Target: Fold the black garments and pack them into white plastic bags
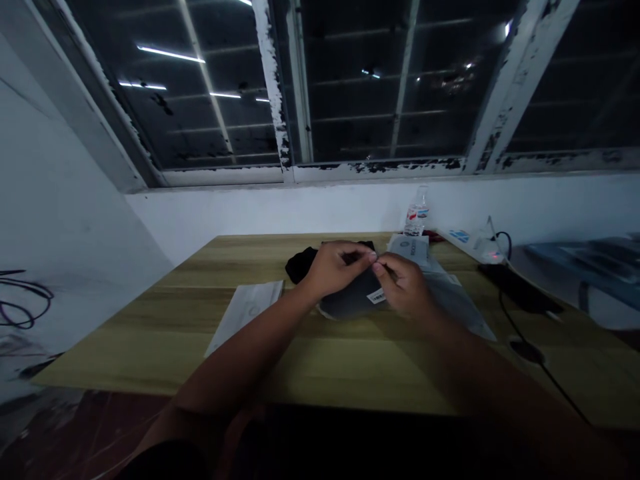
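Over the middle of the table, my left hand and my right hand meet fingertip to fingertip. Both are closed in a pinch at the top edge of a dark grey plastic bag. A white barcode label shows on the bag near my right fingers. What lies inside the bag is hard to make out. Behind my left hand is a bunched black cloth-like item, partly hidden by the hand. A flat white packet lies left of the bag, partly covered by my left forearm.
Right of my hands lie a printed packet and a translucent grey bag. A water bottle stands by the wall. Further right are a power strip, a black flat device and a cable crossing the wooden table.
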Available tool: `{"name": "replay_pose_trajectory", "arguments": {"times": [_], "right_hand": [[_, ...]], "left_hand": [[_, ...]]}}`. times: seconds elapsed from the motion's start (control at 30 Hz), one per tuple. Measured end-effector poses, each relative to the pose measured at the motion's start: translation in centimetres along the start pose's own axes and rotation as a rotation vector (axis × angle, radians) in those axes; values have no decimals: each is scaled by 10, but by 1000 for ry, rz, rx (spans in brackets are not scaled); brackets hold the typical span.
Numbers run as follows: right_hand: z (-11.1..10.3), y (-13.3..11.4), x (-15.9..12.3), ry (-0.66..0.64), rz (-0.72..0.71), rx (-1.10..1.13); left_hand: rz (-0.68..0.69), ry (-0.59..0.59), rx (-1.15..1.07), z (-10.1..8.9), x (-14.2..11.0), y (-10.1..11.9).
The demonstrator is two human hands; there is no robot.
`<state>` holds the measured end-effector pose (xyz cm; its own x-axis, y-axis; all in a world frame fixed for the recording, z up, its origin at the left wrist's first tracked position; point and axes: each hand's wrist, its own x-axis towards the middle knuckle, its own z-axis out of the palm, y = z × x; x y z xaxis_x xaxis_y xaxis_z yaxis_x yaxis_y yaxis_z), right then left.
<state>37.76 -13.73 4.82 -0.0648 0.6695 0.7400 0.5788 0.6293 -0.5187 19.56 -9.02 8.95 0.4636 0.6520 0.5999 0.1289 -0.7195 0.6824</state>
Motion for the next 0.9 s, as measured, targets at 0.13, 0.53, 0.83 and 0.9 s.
{"name": "replay_pose_trajectory", "arguments": {"times": [0.13,0.53,0.83,0.9], "right_hand": [[-4,2,0,100,73,37],[-11,52,9,238,327,153],[-32,40,5,-155,62,168],[-36,27,7,-292,-37,122]], "left_hand": [[-15,-53,133,-9,-1,2],[-149,28,264,-65,-39,-64],[-25,220,-11,-44,-52,-68],[49,209,-22,-36,-56,-64]]}}
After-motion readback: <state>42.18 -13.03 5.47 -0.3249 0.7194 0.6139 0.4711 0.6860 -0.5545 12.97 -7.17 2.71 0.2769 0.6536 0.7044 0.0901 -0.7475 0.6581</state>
